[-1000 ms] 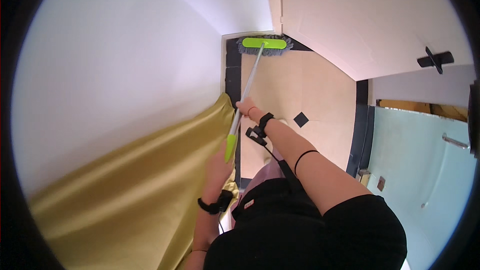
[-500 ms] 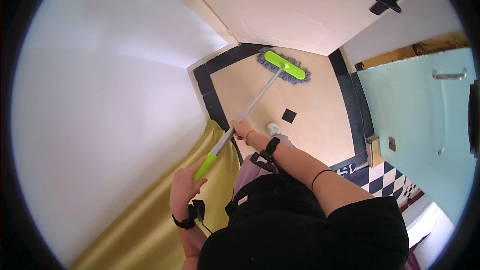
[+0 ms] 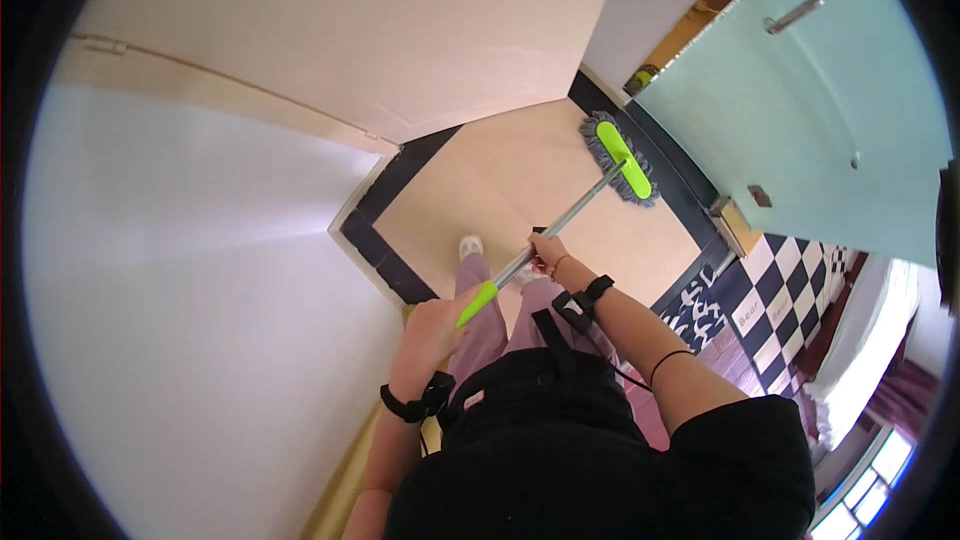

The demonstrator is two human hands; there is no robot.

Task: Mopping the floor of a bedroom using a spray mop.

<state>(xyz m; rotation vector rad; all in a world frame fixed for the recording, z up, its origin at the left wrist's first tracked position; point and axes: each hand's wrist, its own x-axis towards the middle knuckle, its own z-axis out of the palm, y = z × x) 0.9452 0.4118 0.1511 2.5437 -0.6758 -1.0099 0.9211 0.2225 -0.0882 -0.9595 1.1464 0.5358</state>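
Observation:
A mop [image 3: 584, 202] with a silver pole slants from my body out to the far right of the floor. Its lime-green plate with a grey fringed pad [image 3: 622, 159] lies on the beige tiles beside the dark border. My left hand [image 3: 432, 332] is closed at the green grip, the upper end of the pole. Farther down, my right hand [image 3: 546, 252] wraps around the silver part. Both wrists carry black straps with small devices. My feet in white shoes stand under the pole.
A cream door [image 3: 400, 30] with a black handle stands ahead, a white wall [image 3: 190, 300] at left. To the right is an open pale blue door [image 3: 800, 110] with a metal handle. Beyond its lower edge lies a black-and-white checkered mat [image 3: 775, 300]. A yellow cloth [image 3: 345, 480] hangs at lower left.
The mop head has swept rightward across the tiles to the dark border and turned steeper. My view has swung right, bringing both feet and more of the checkered mat into sight.

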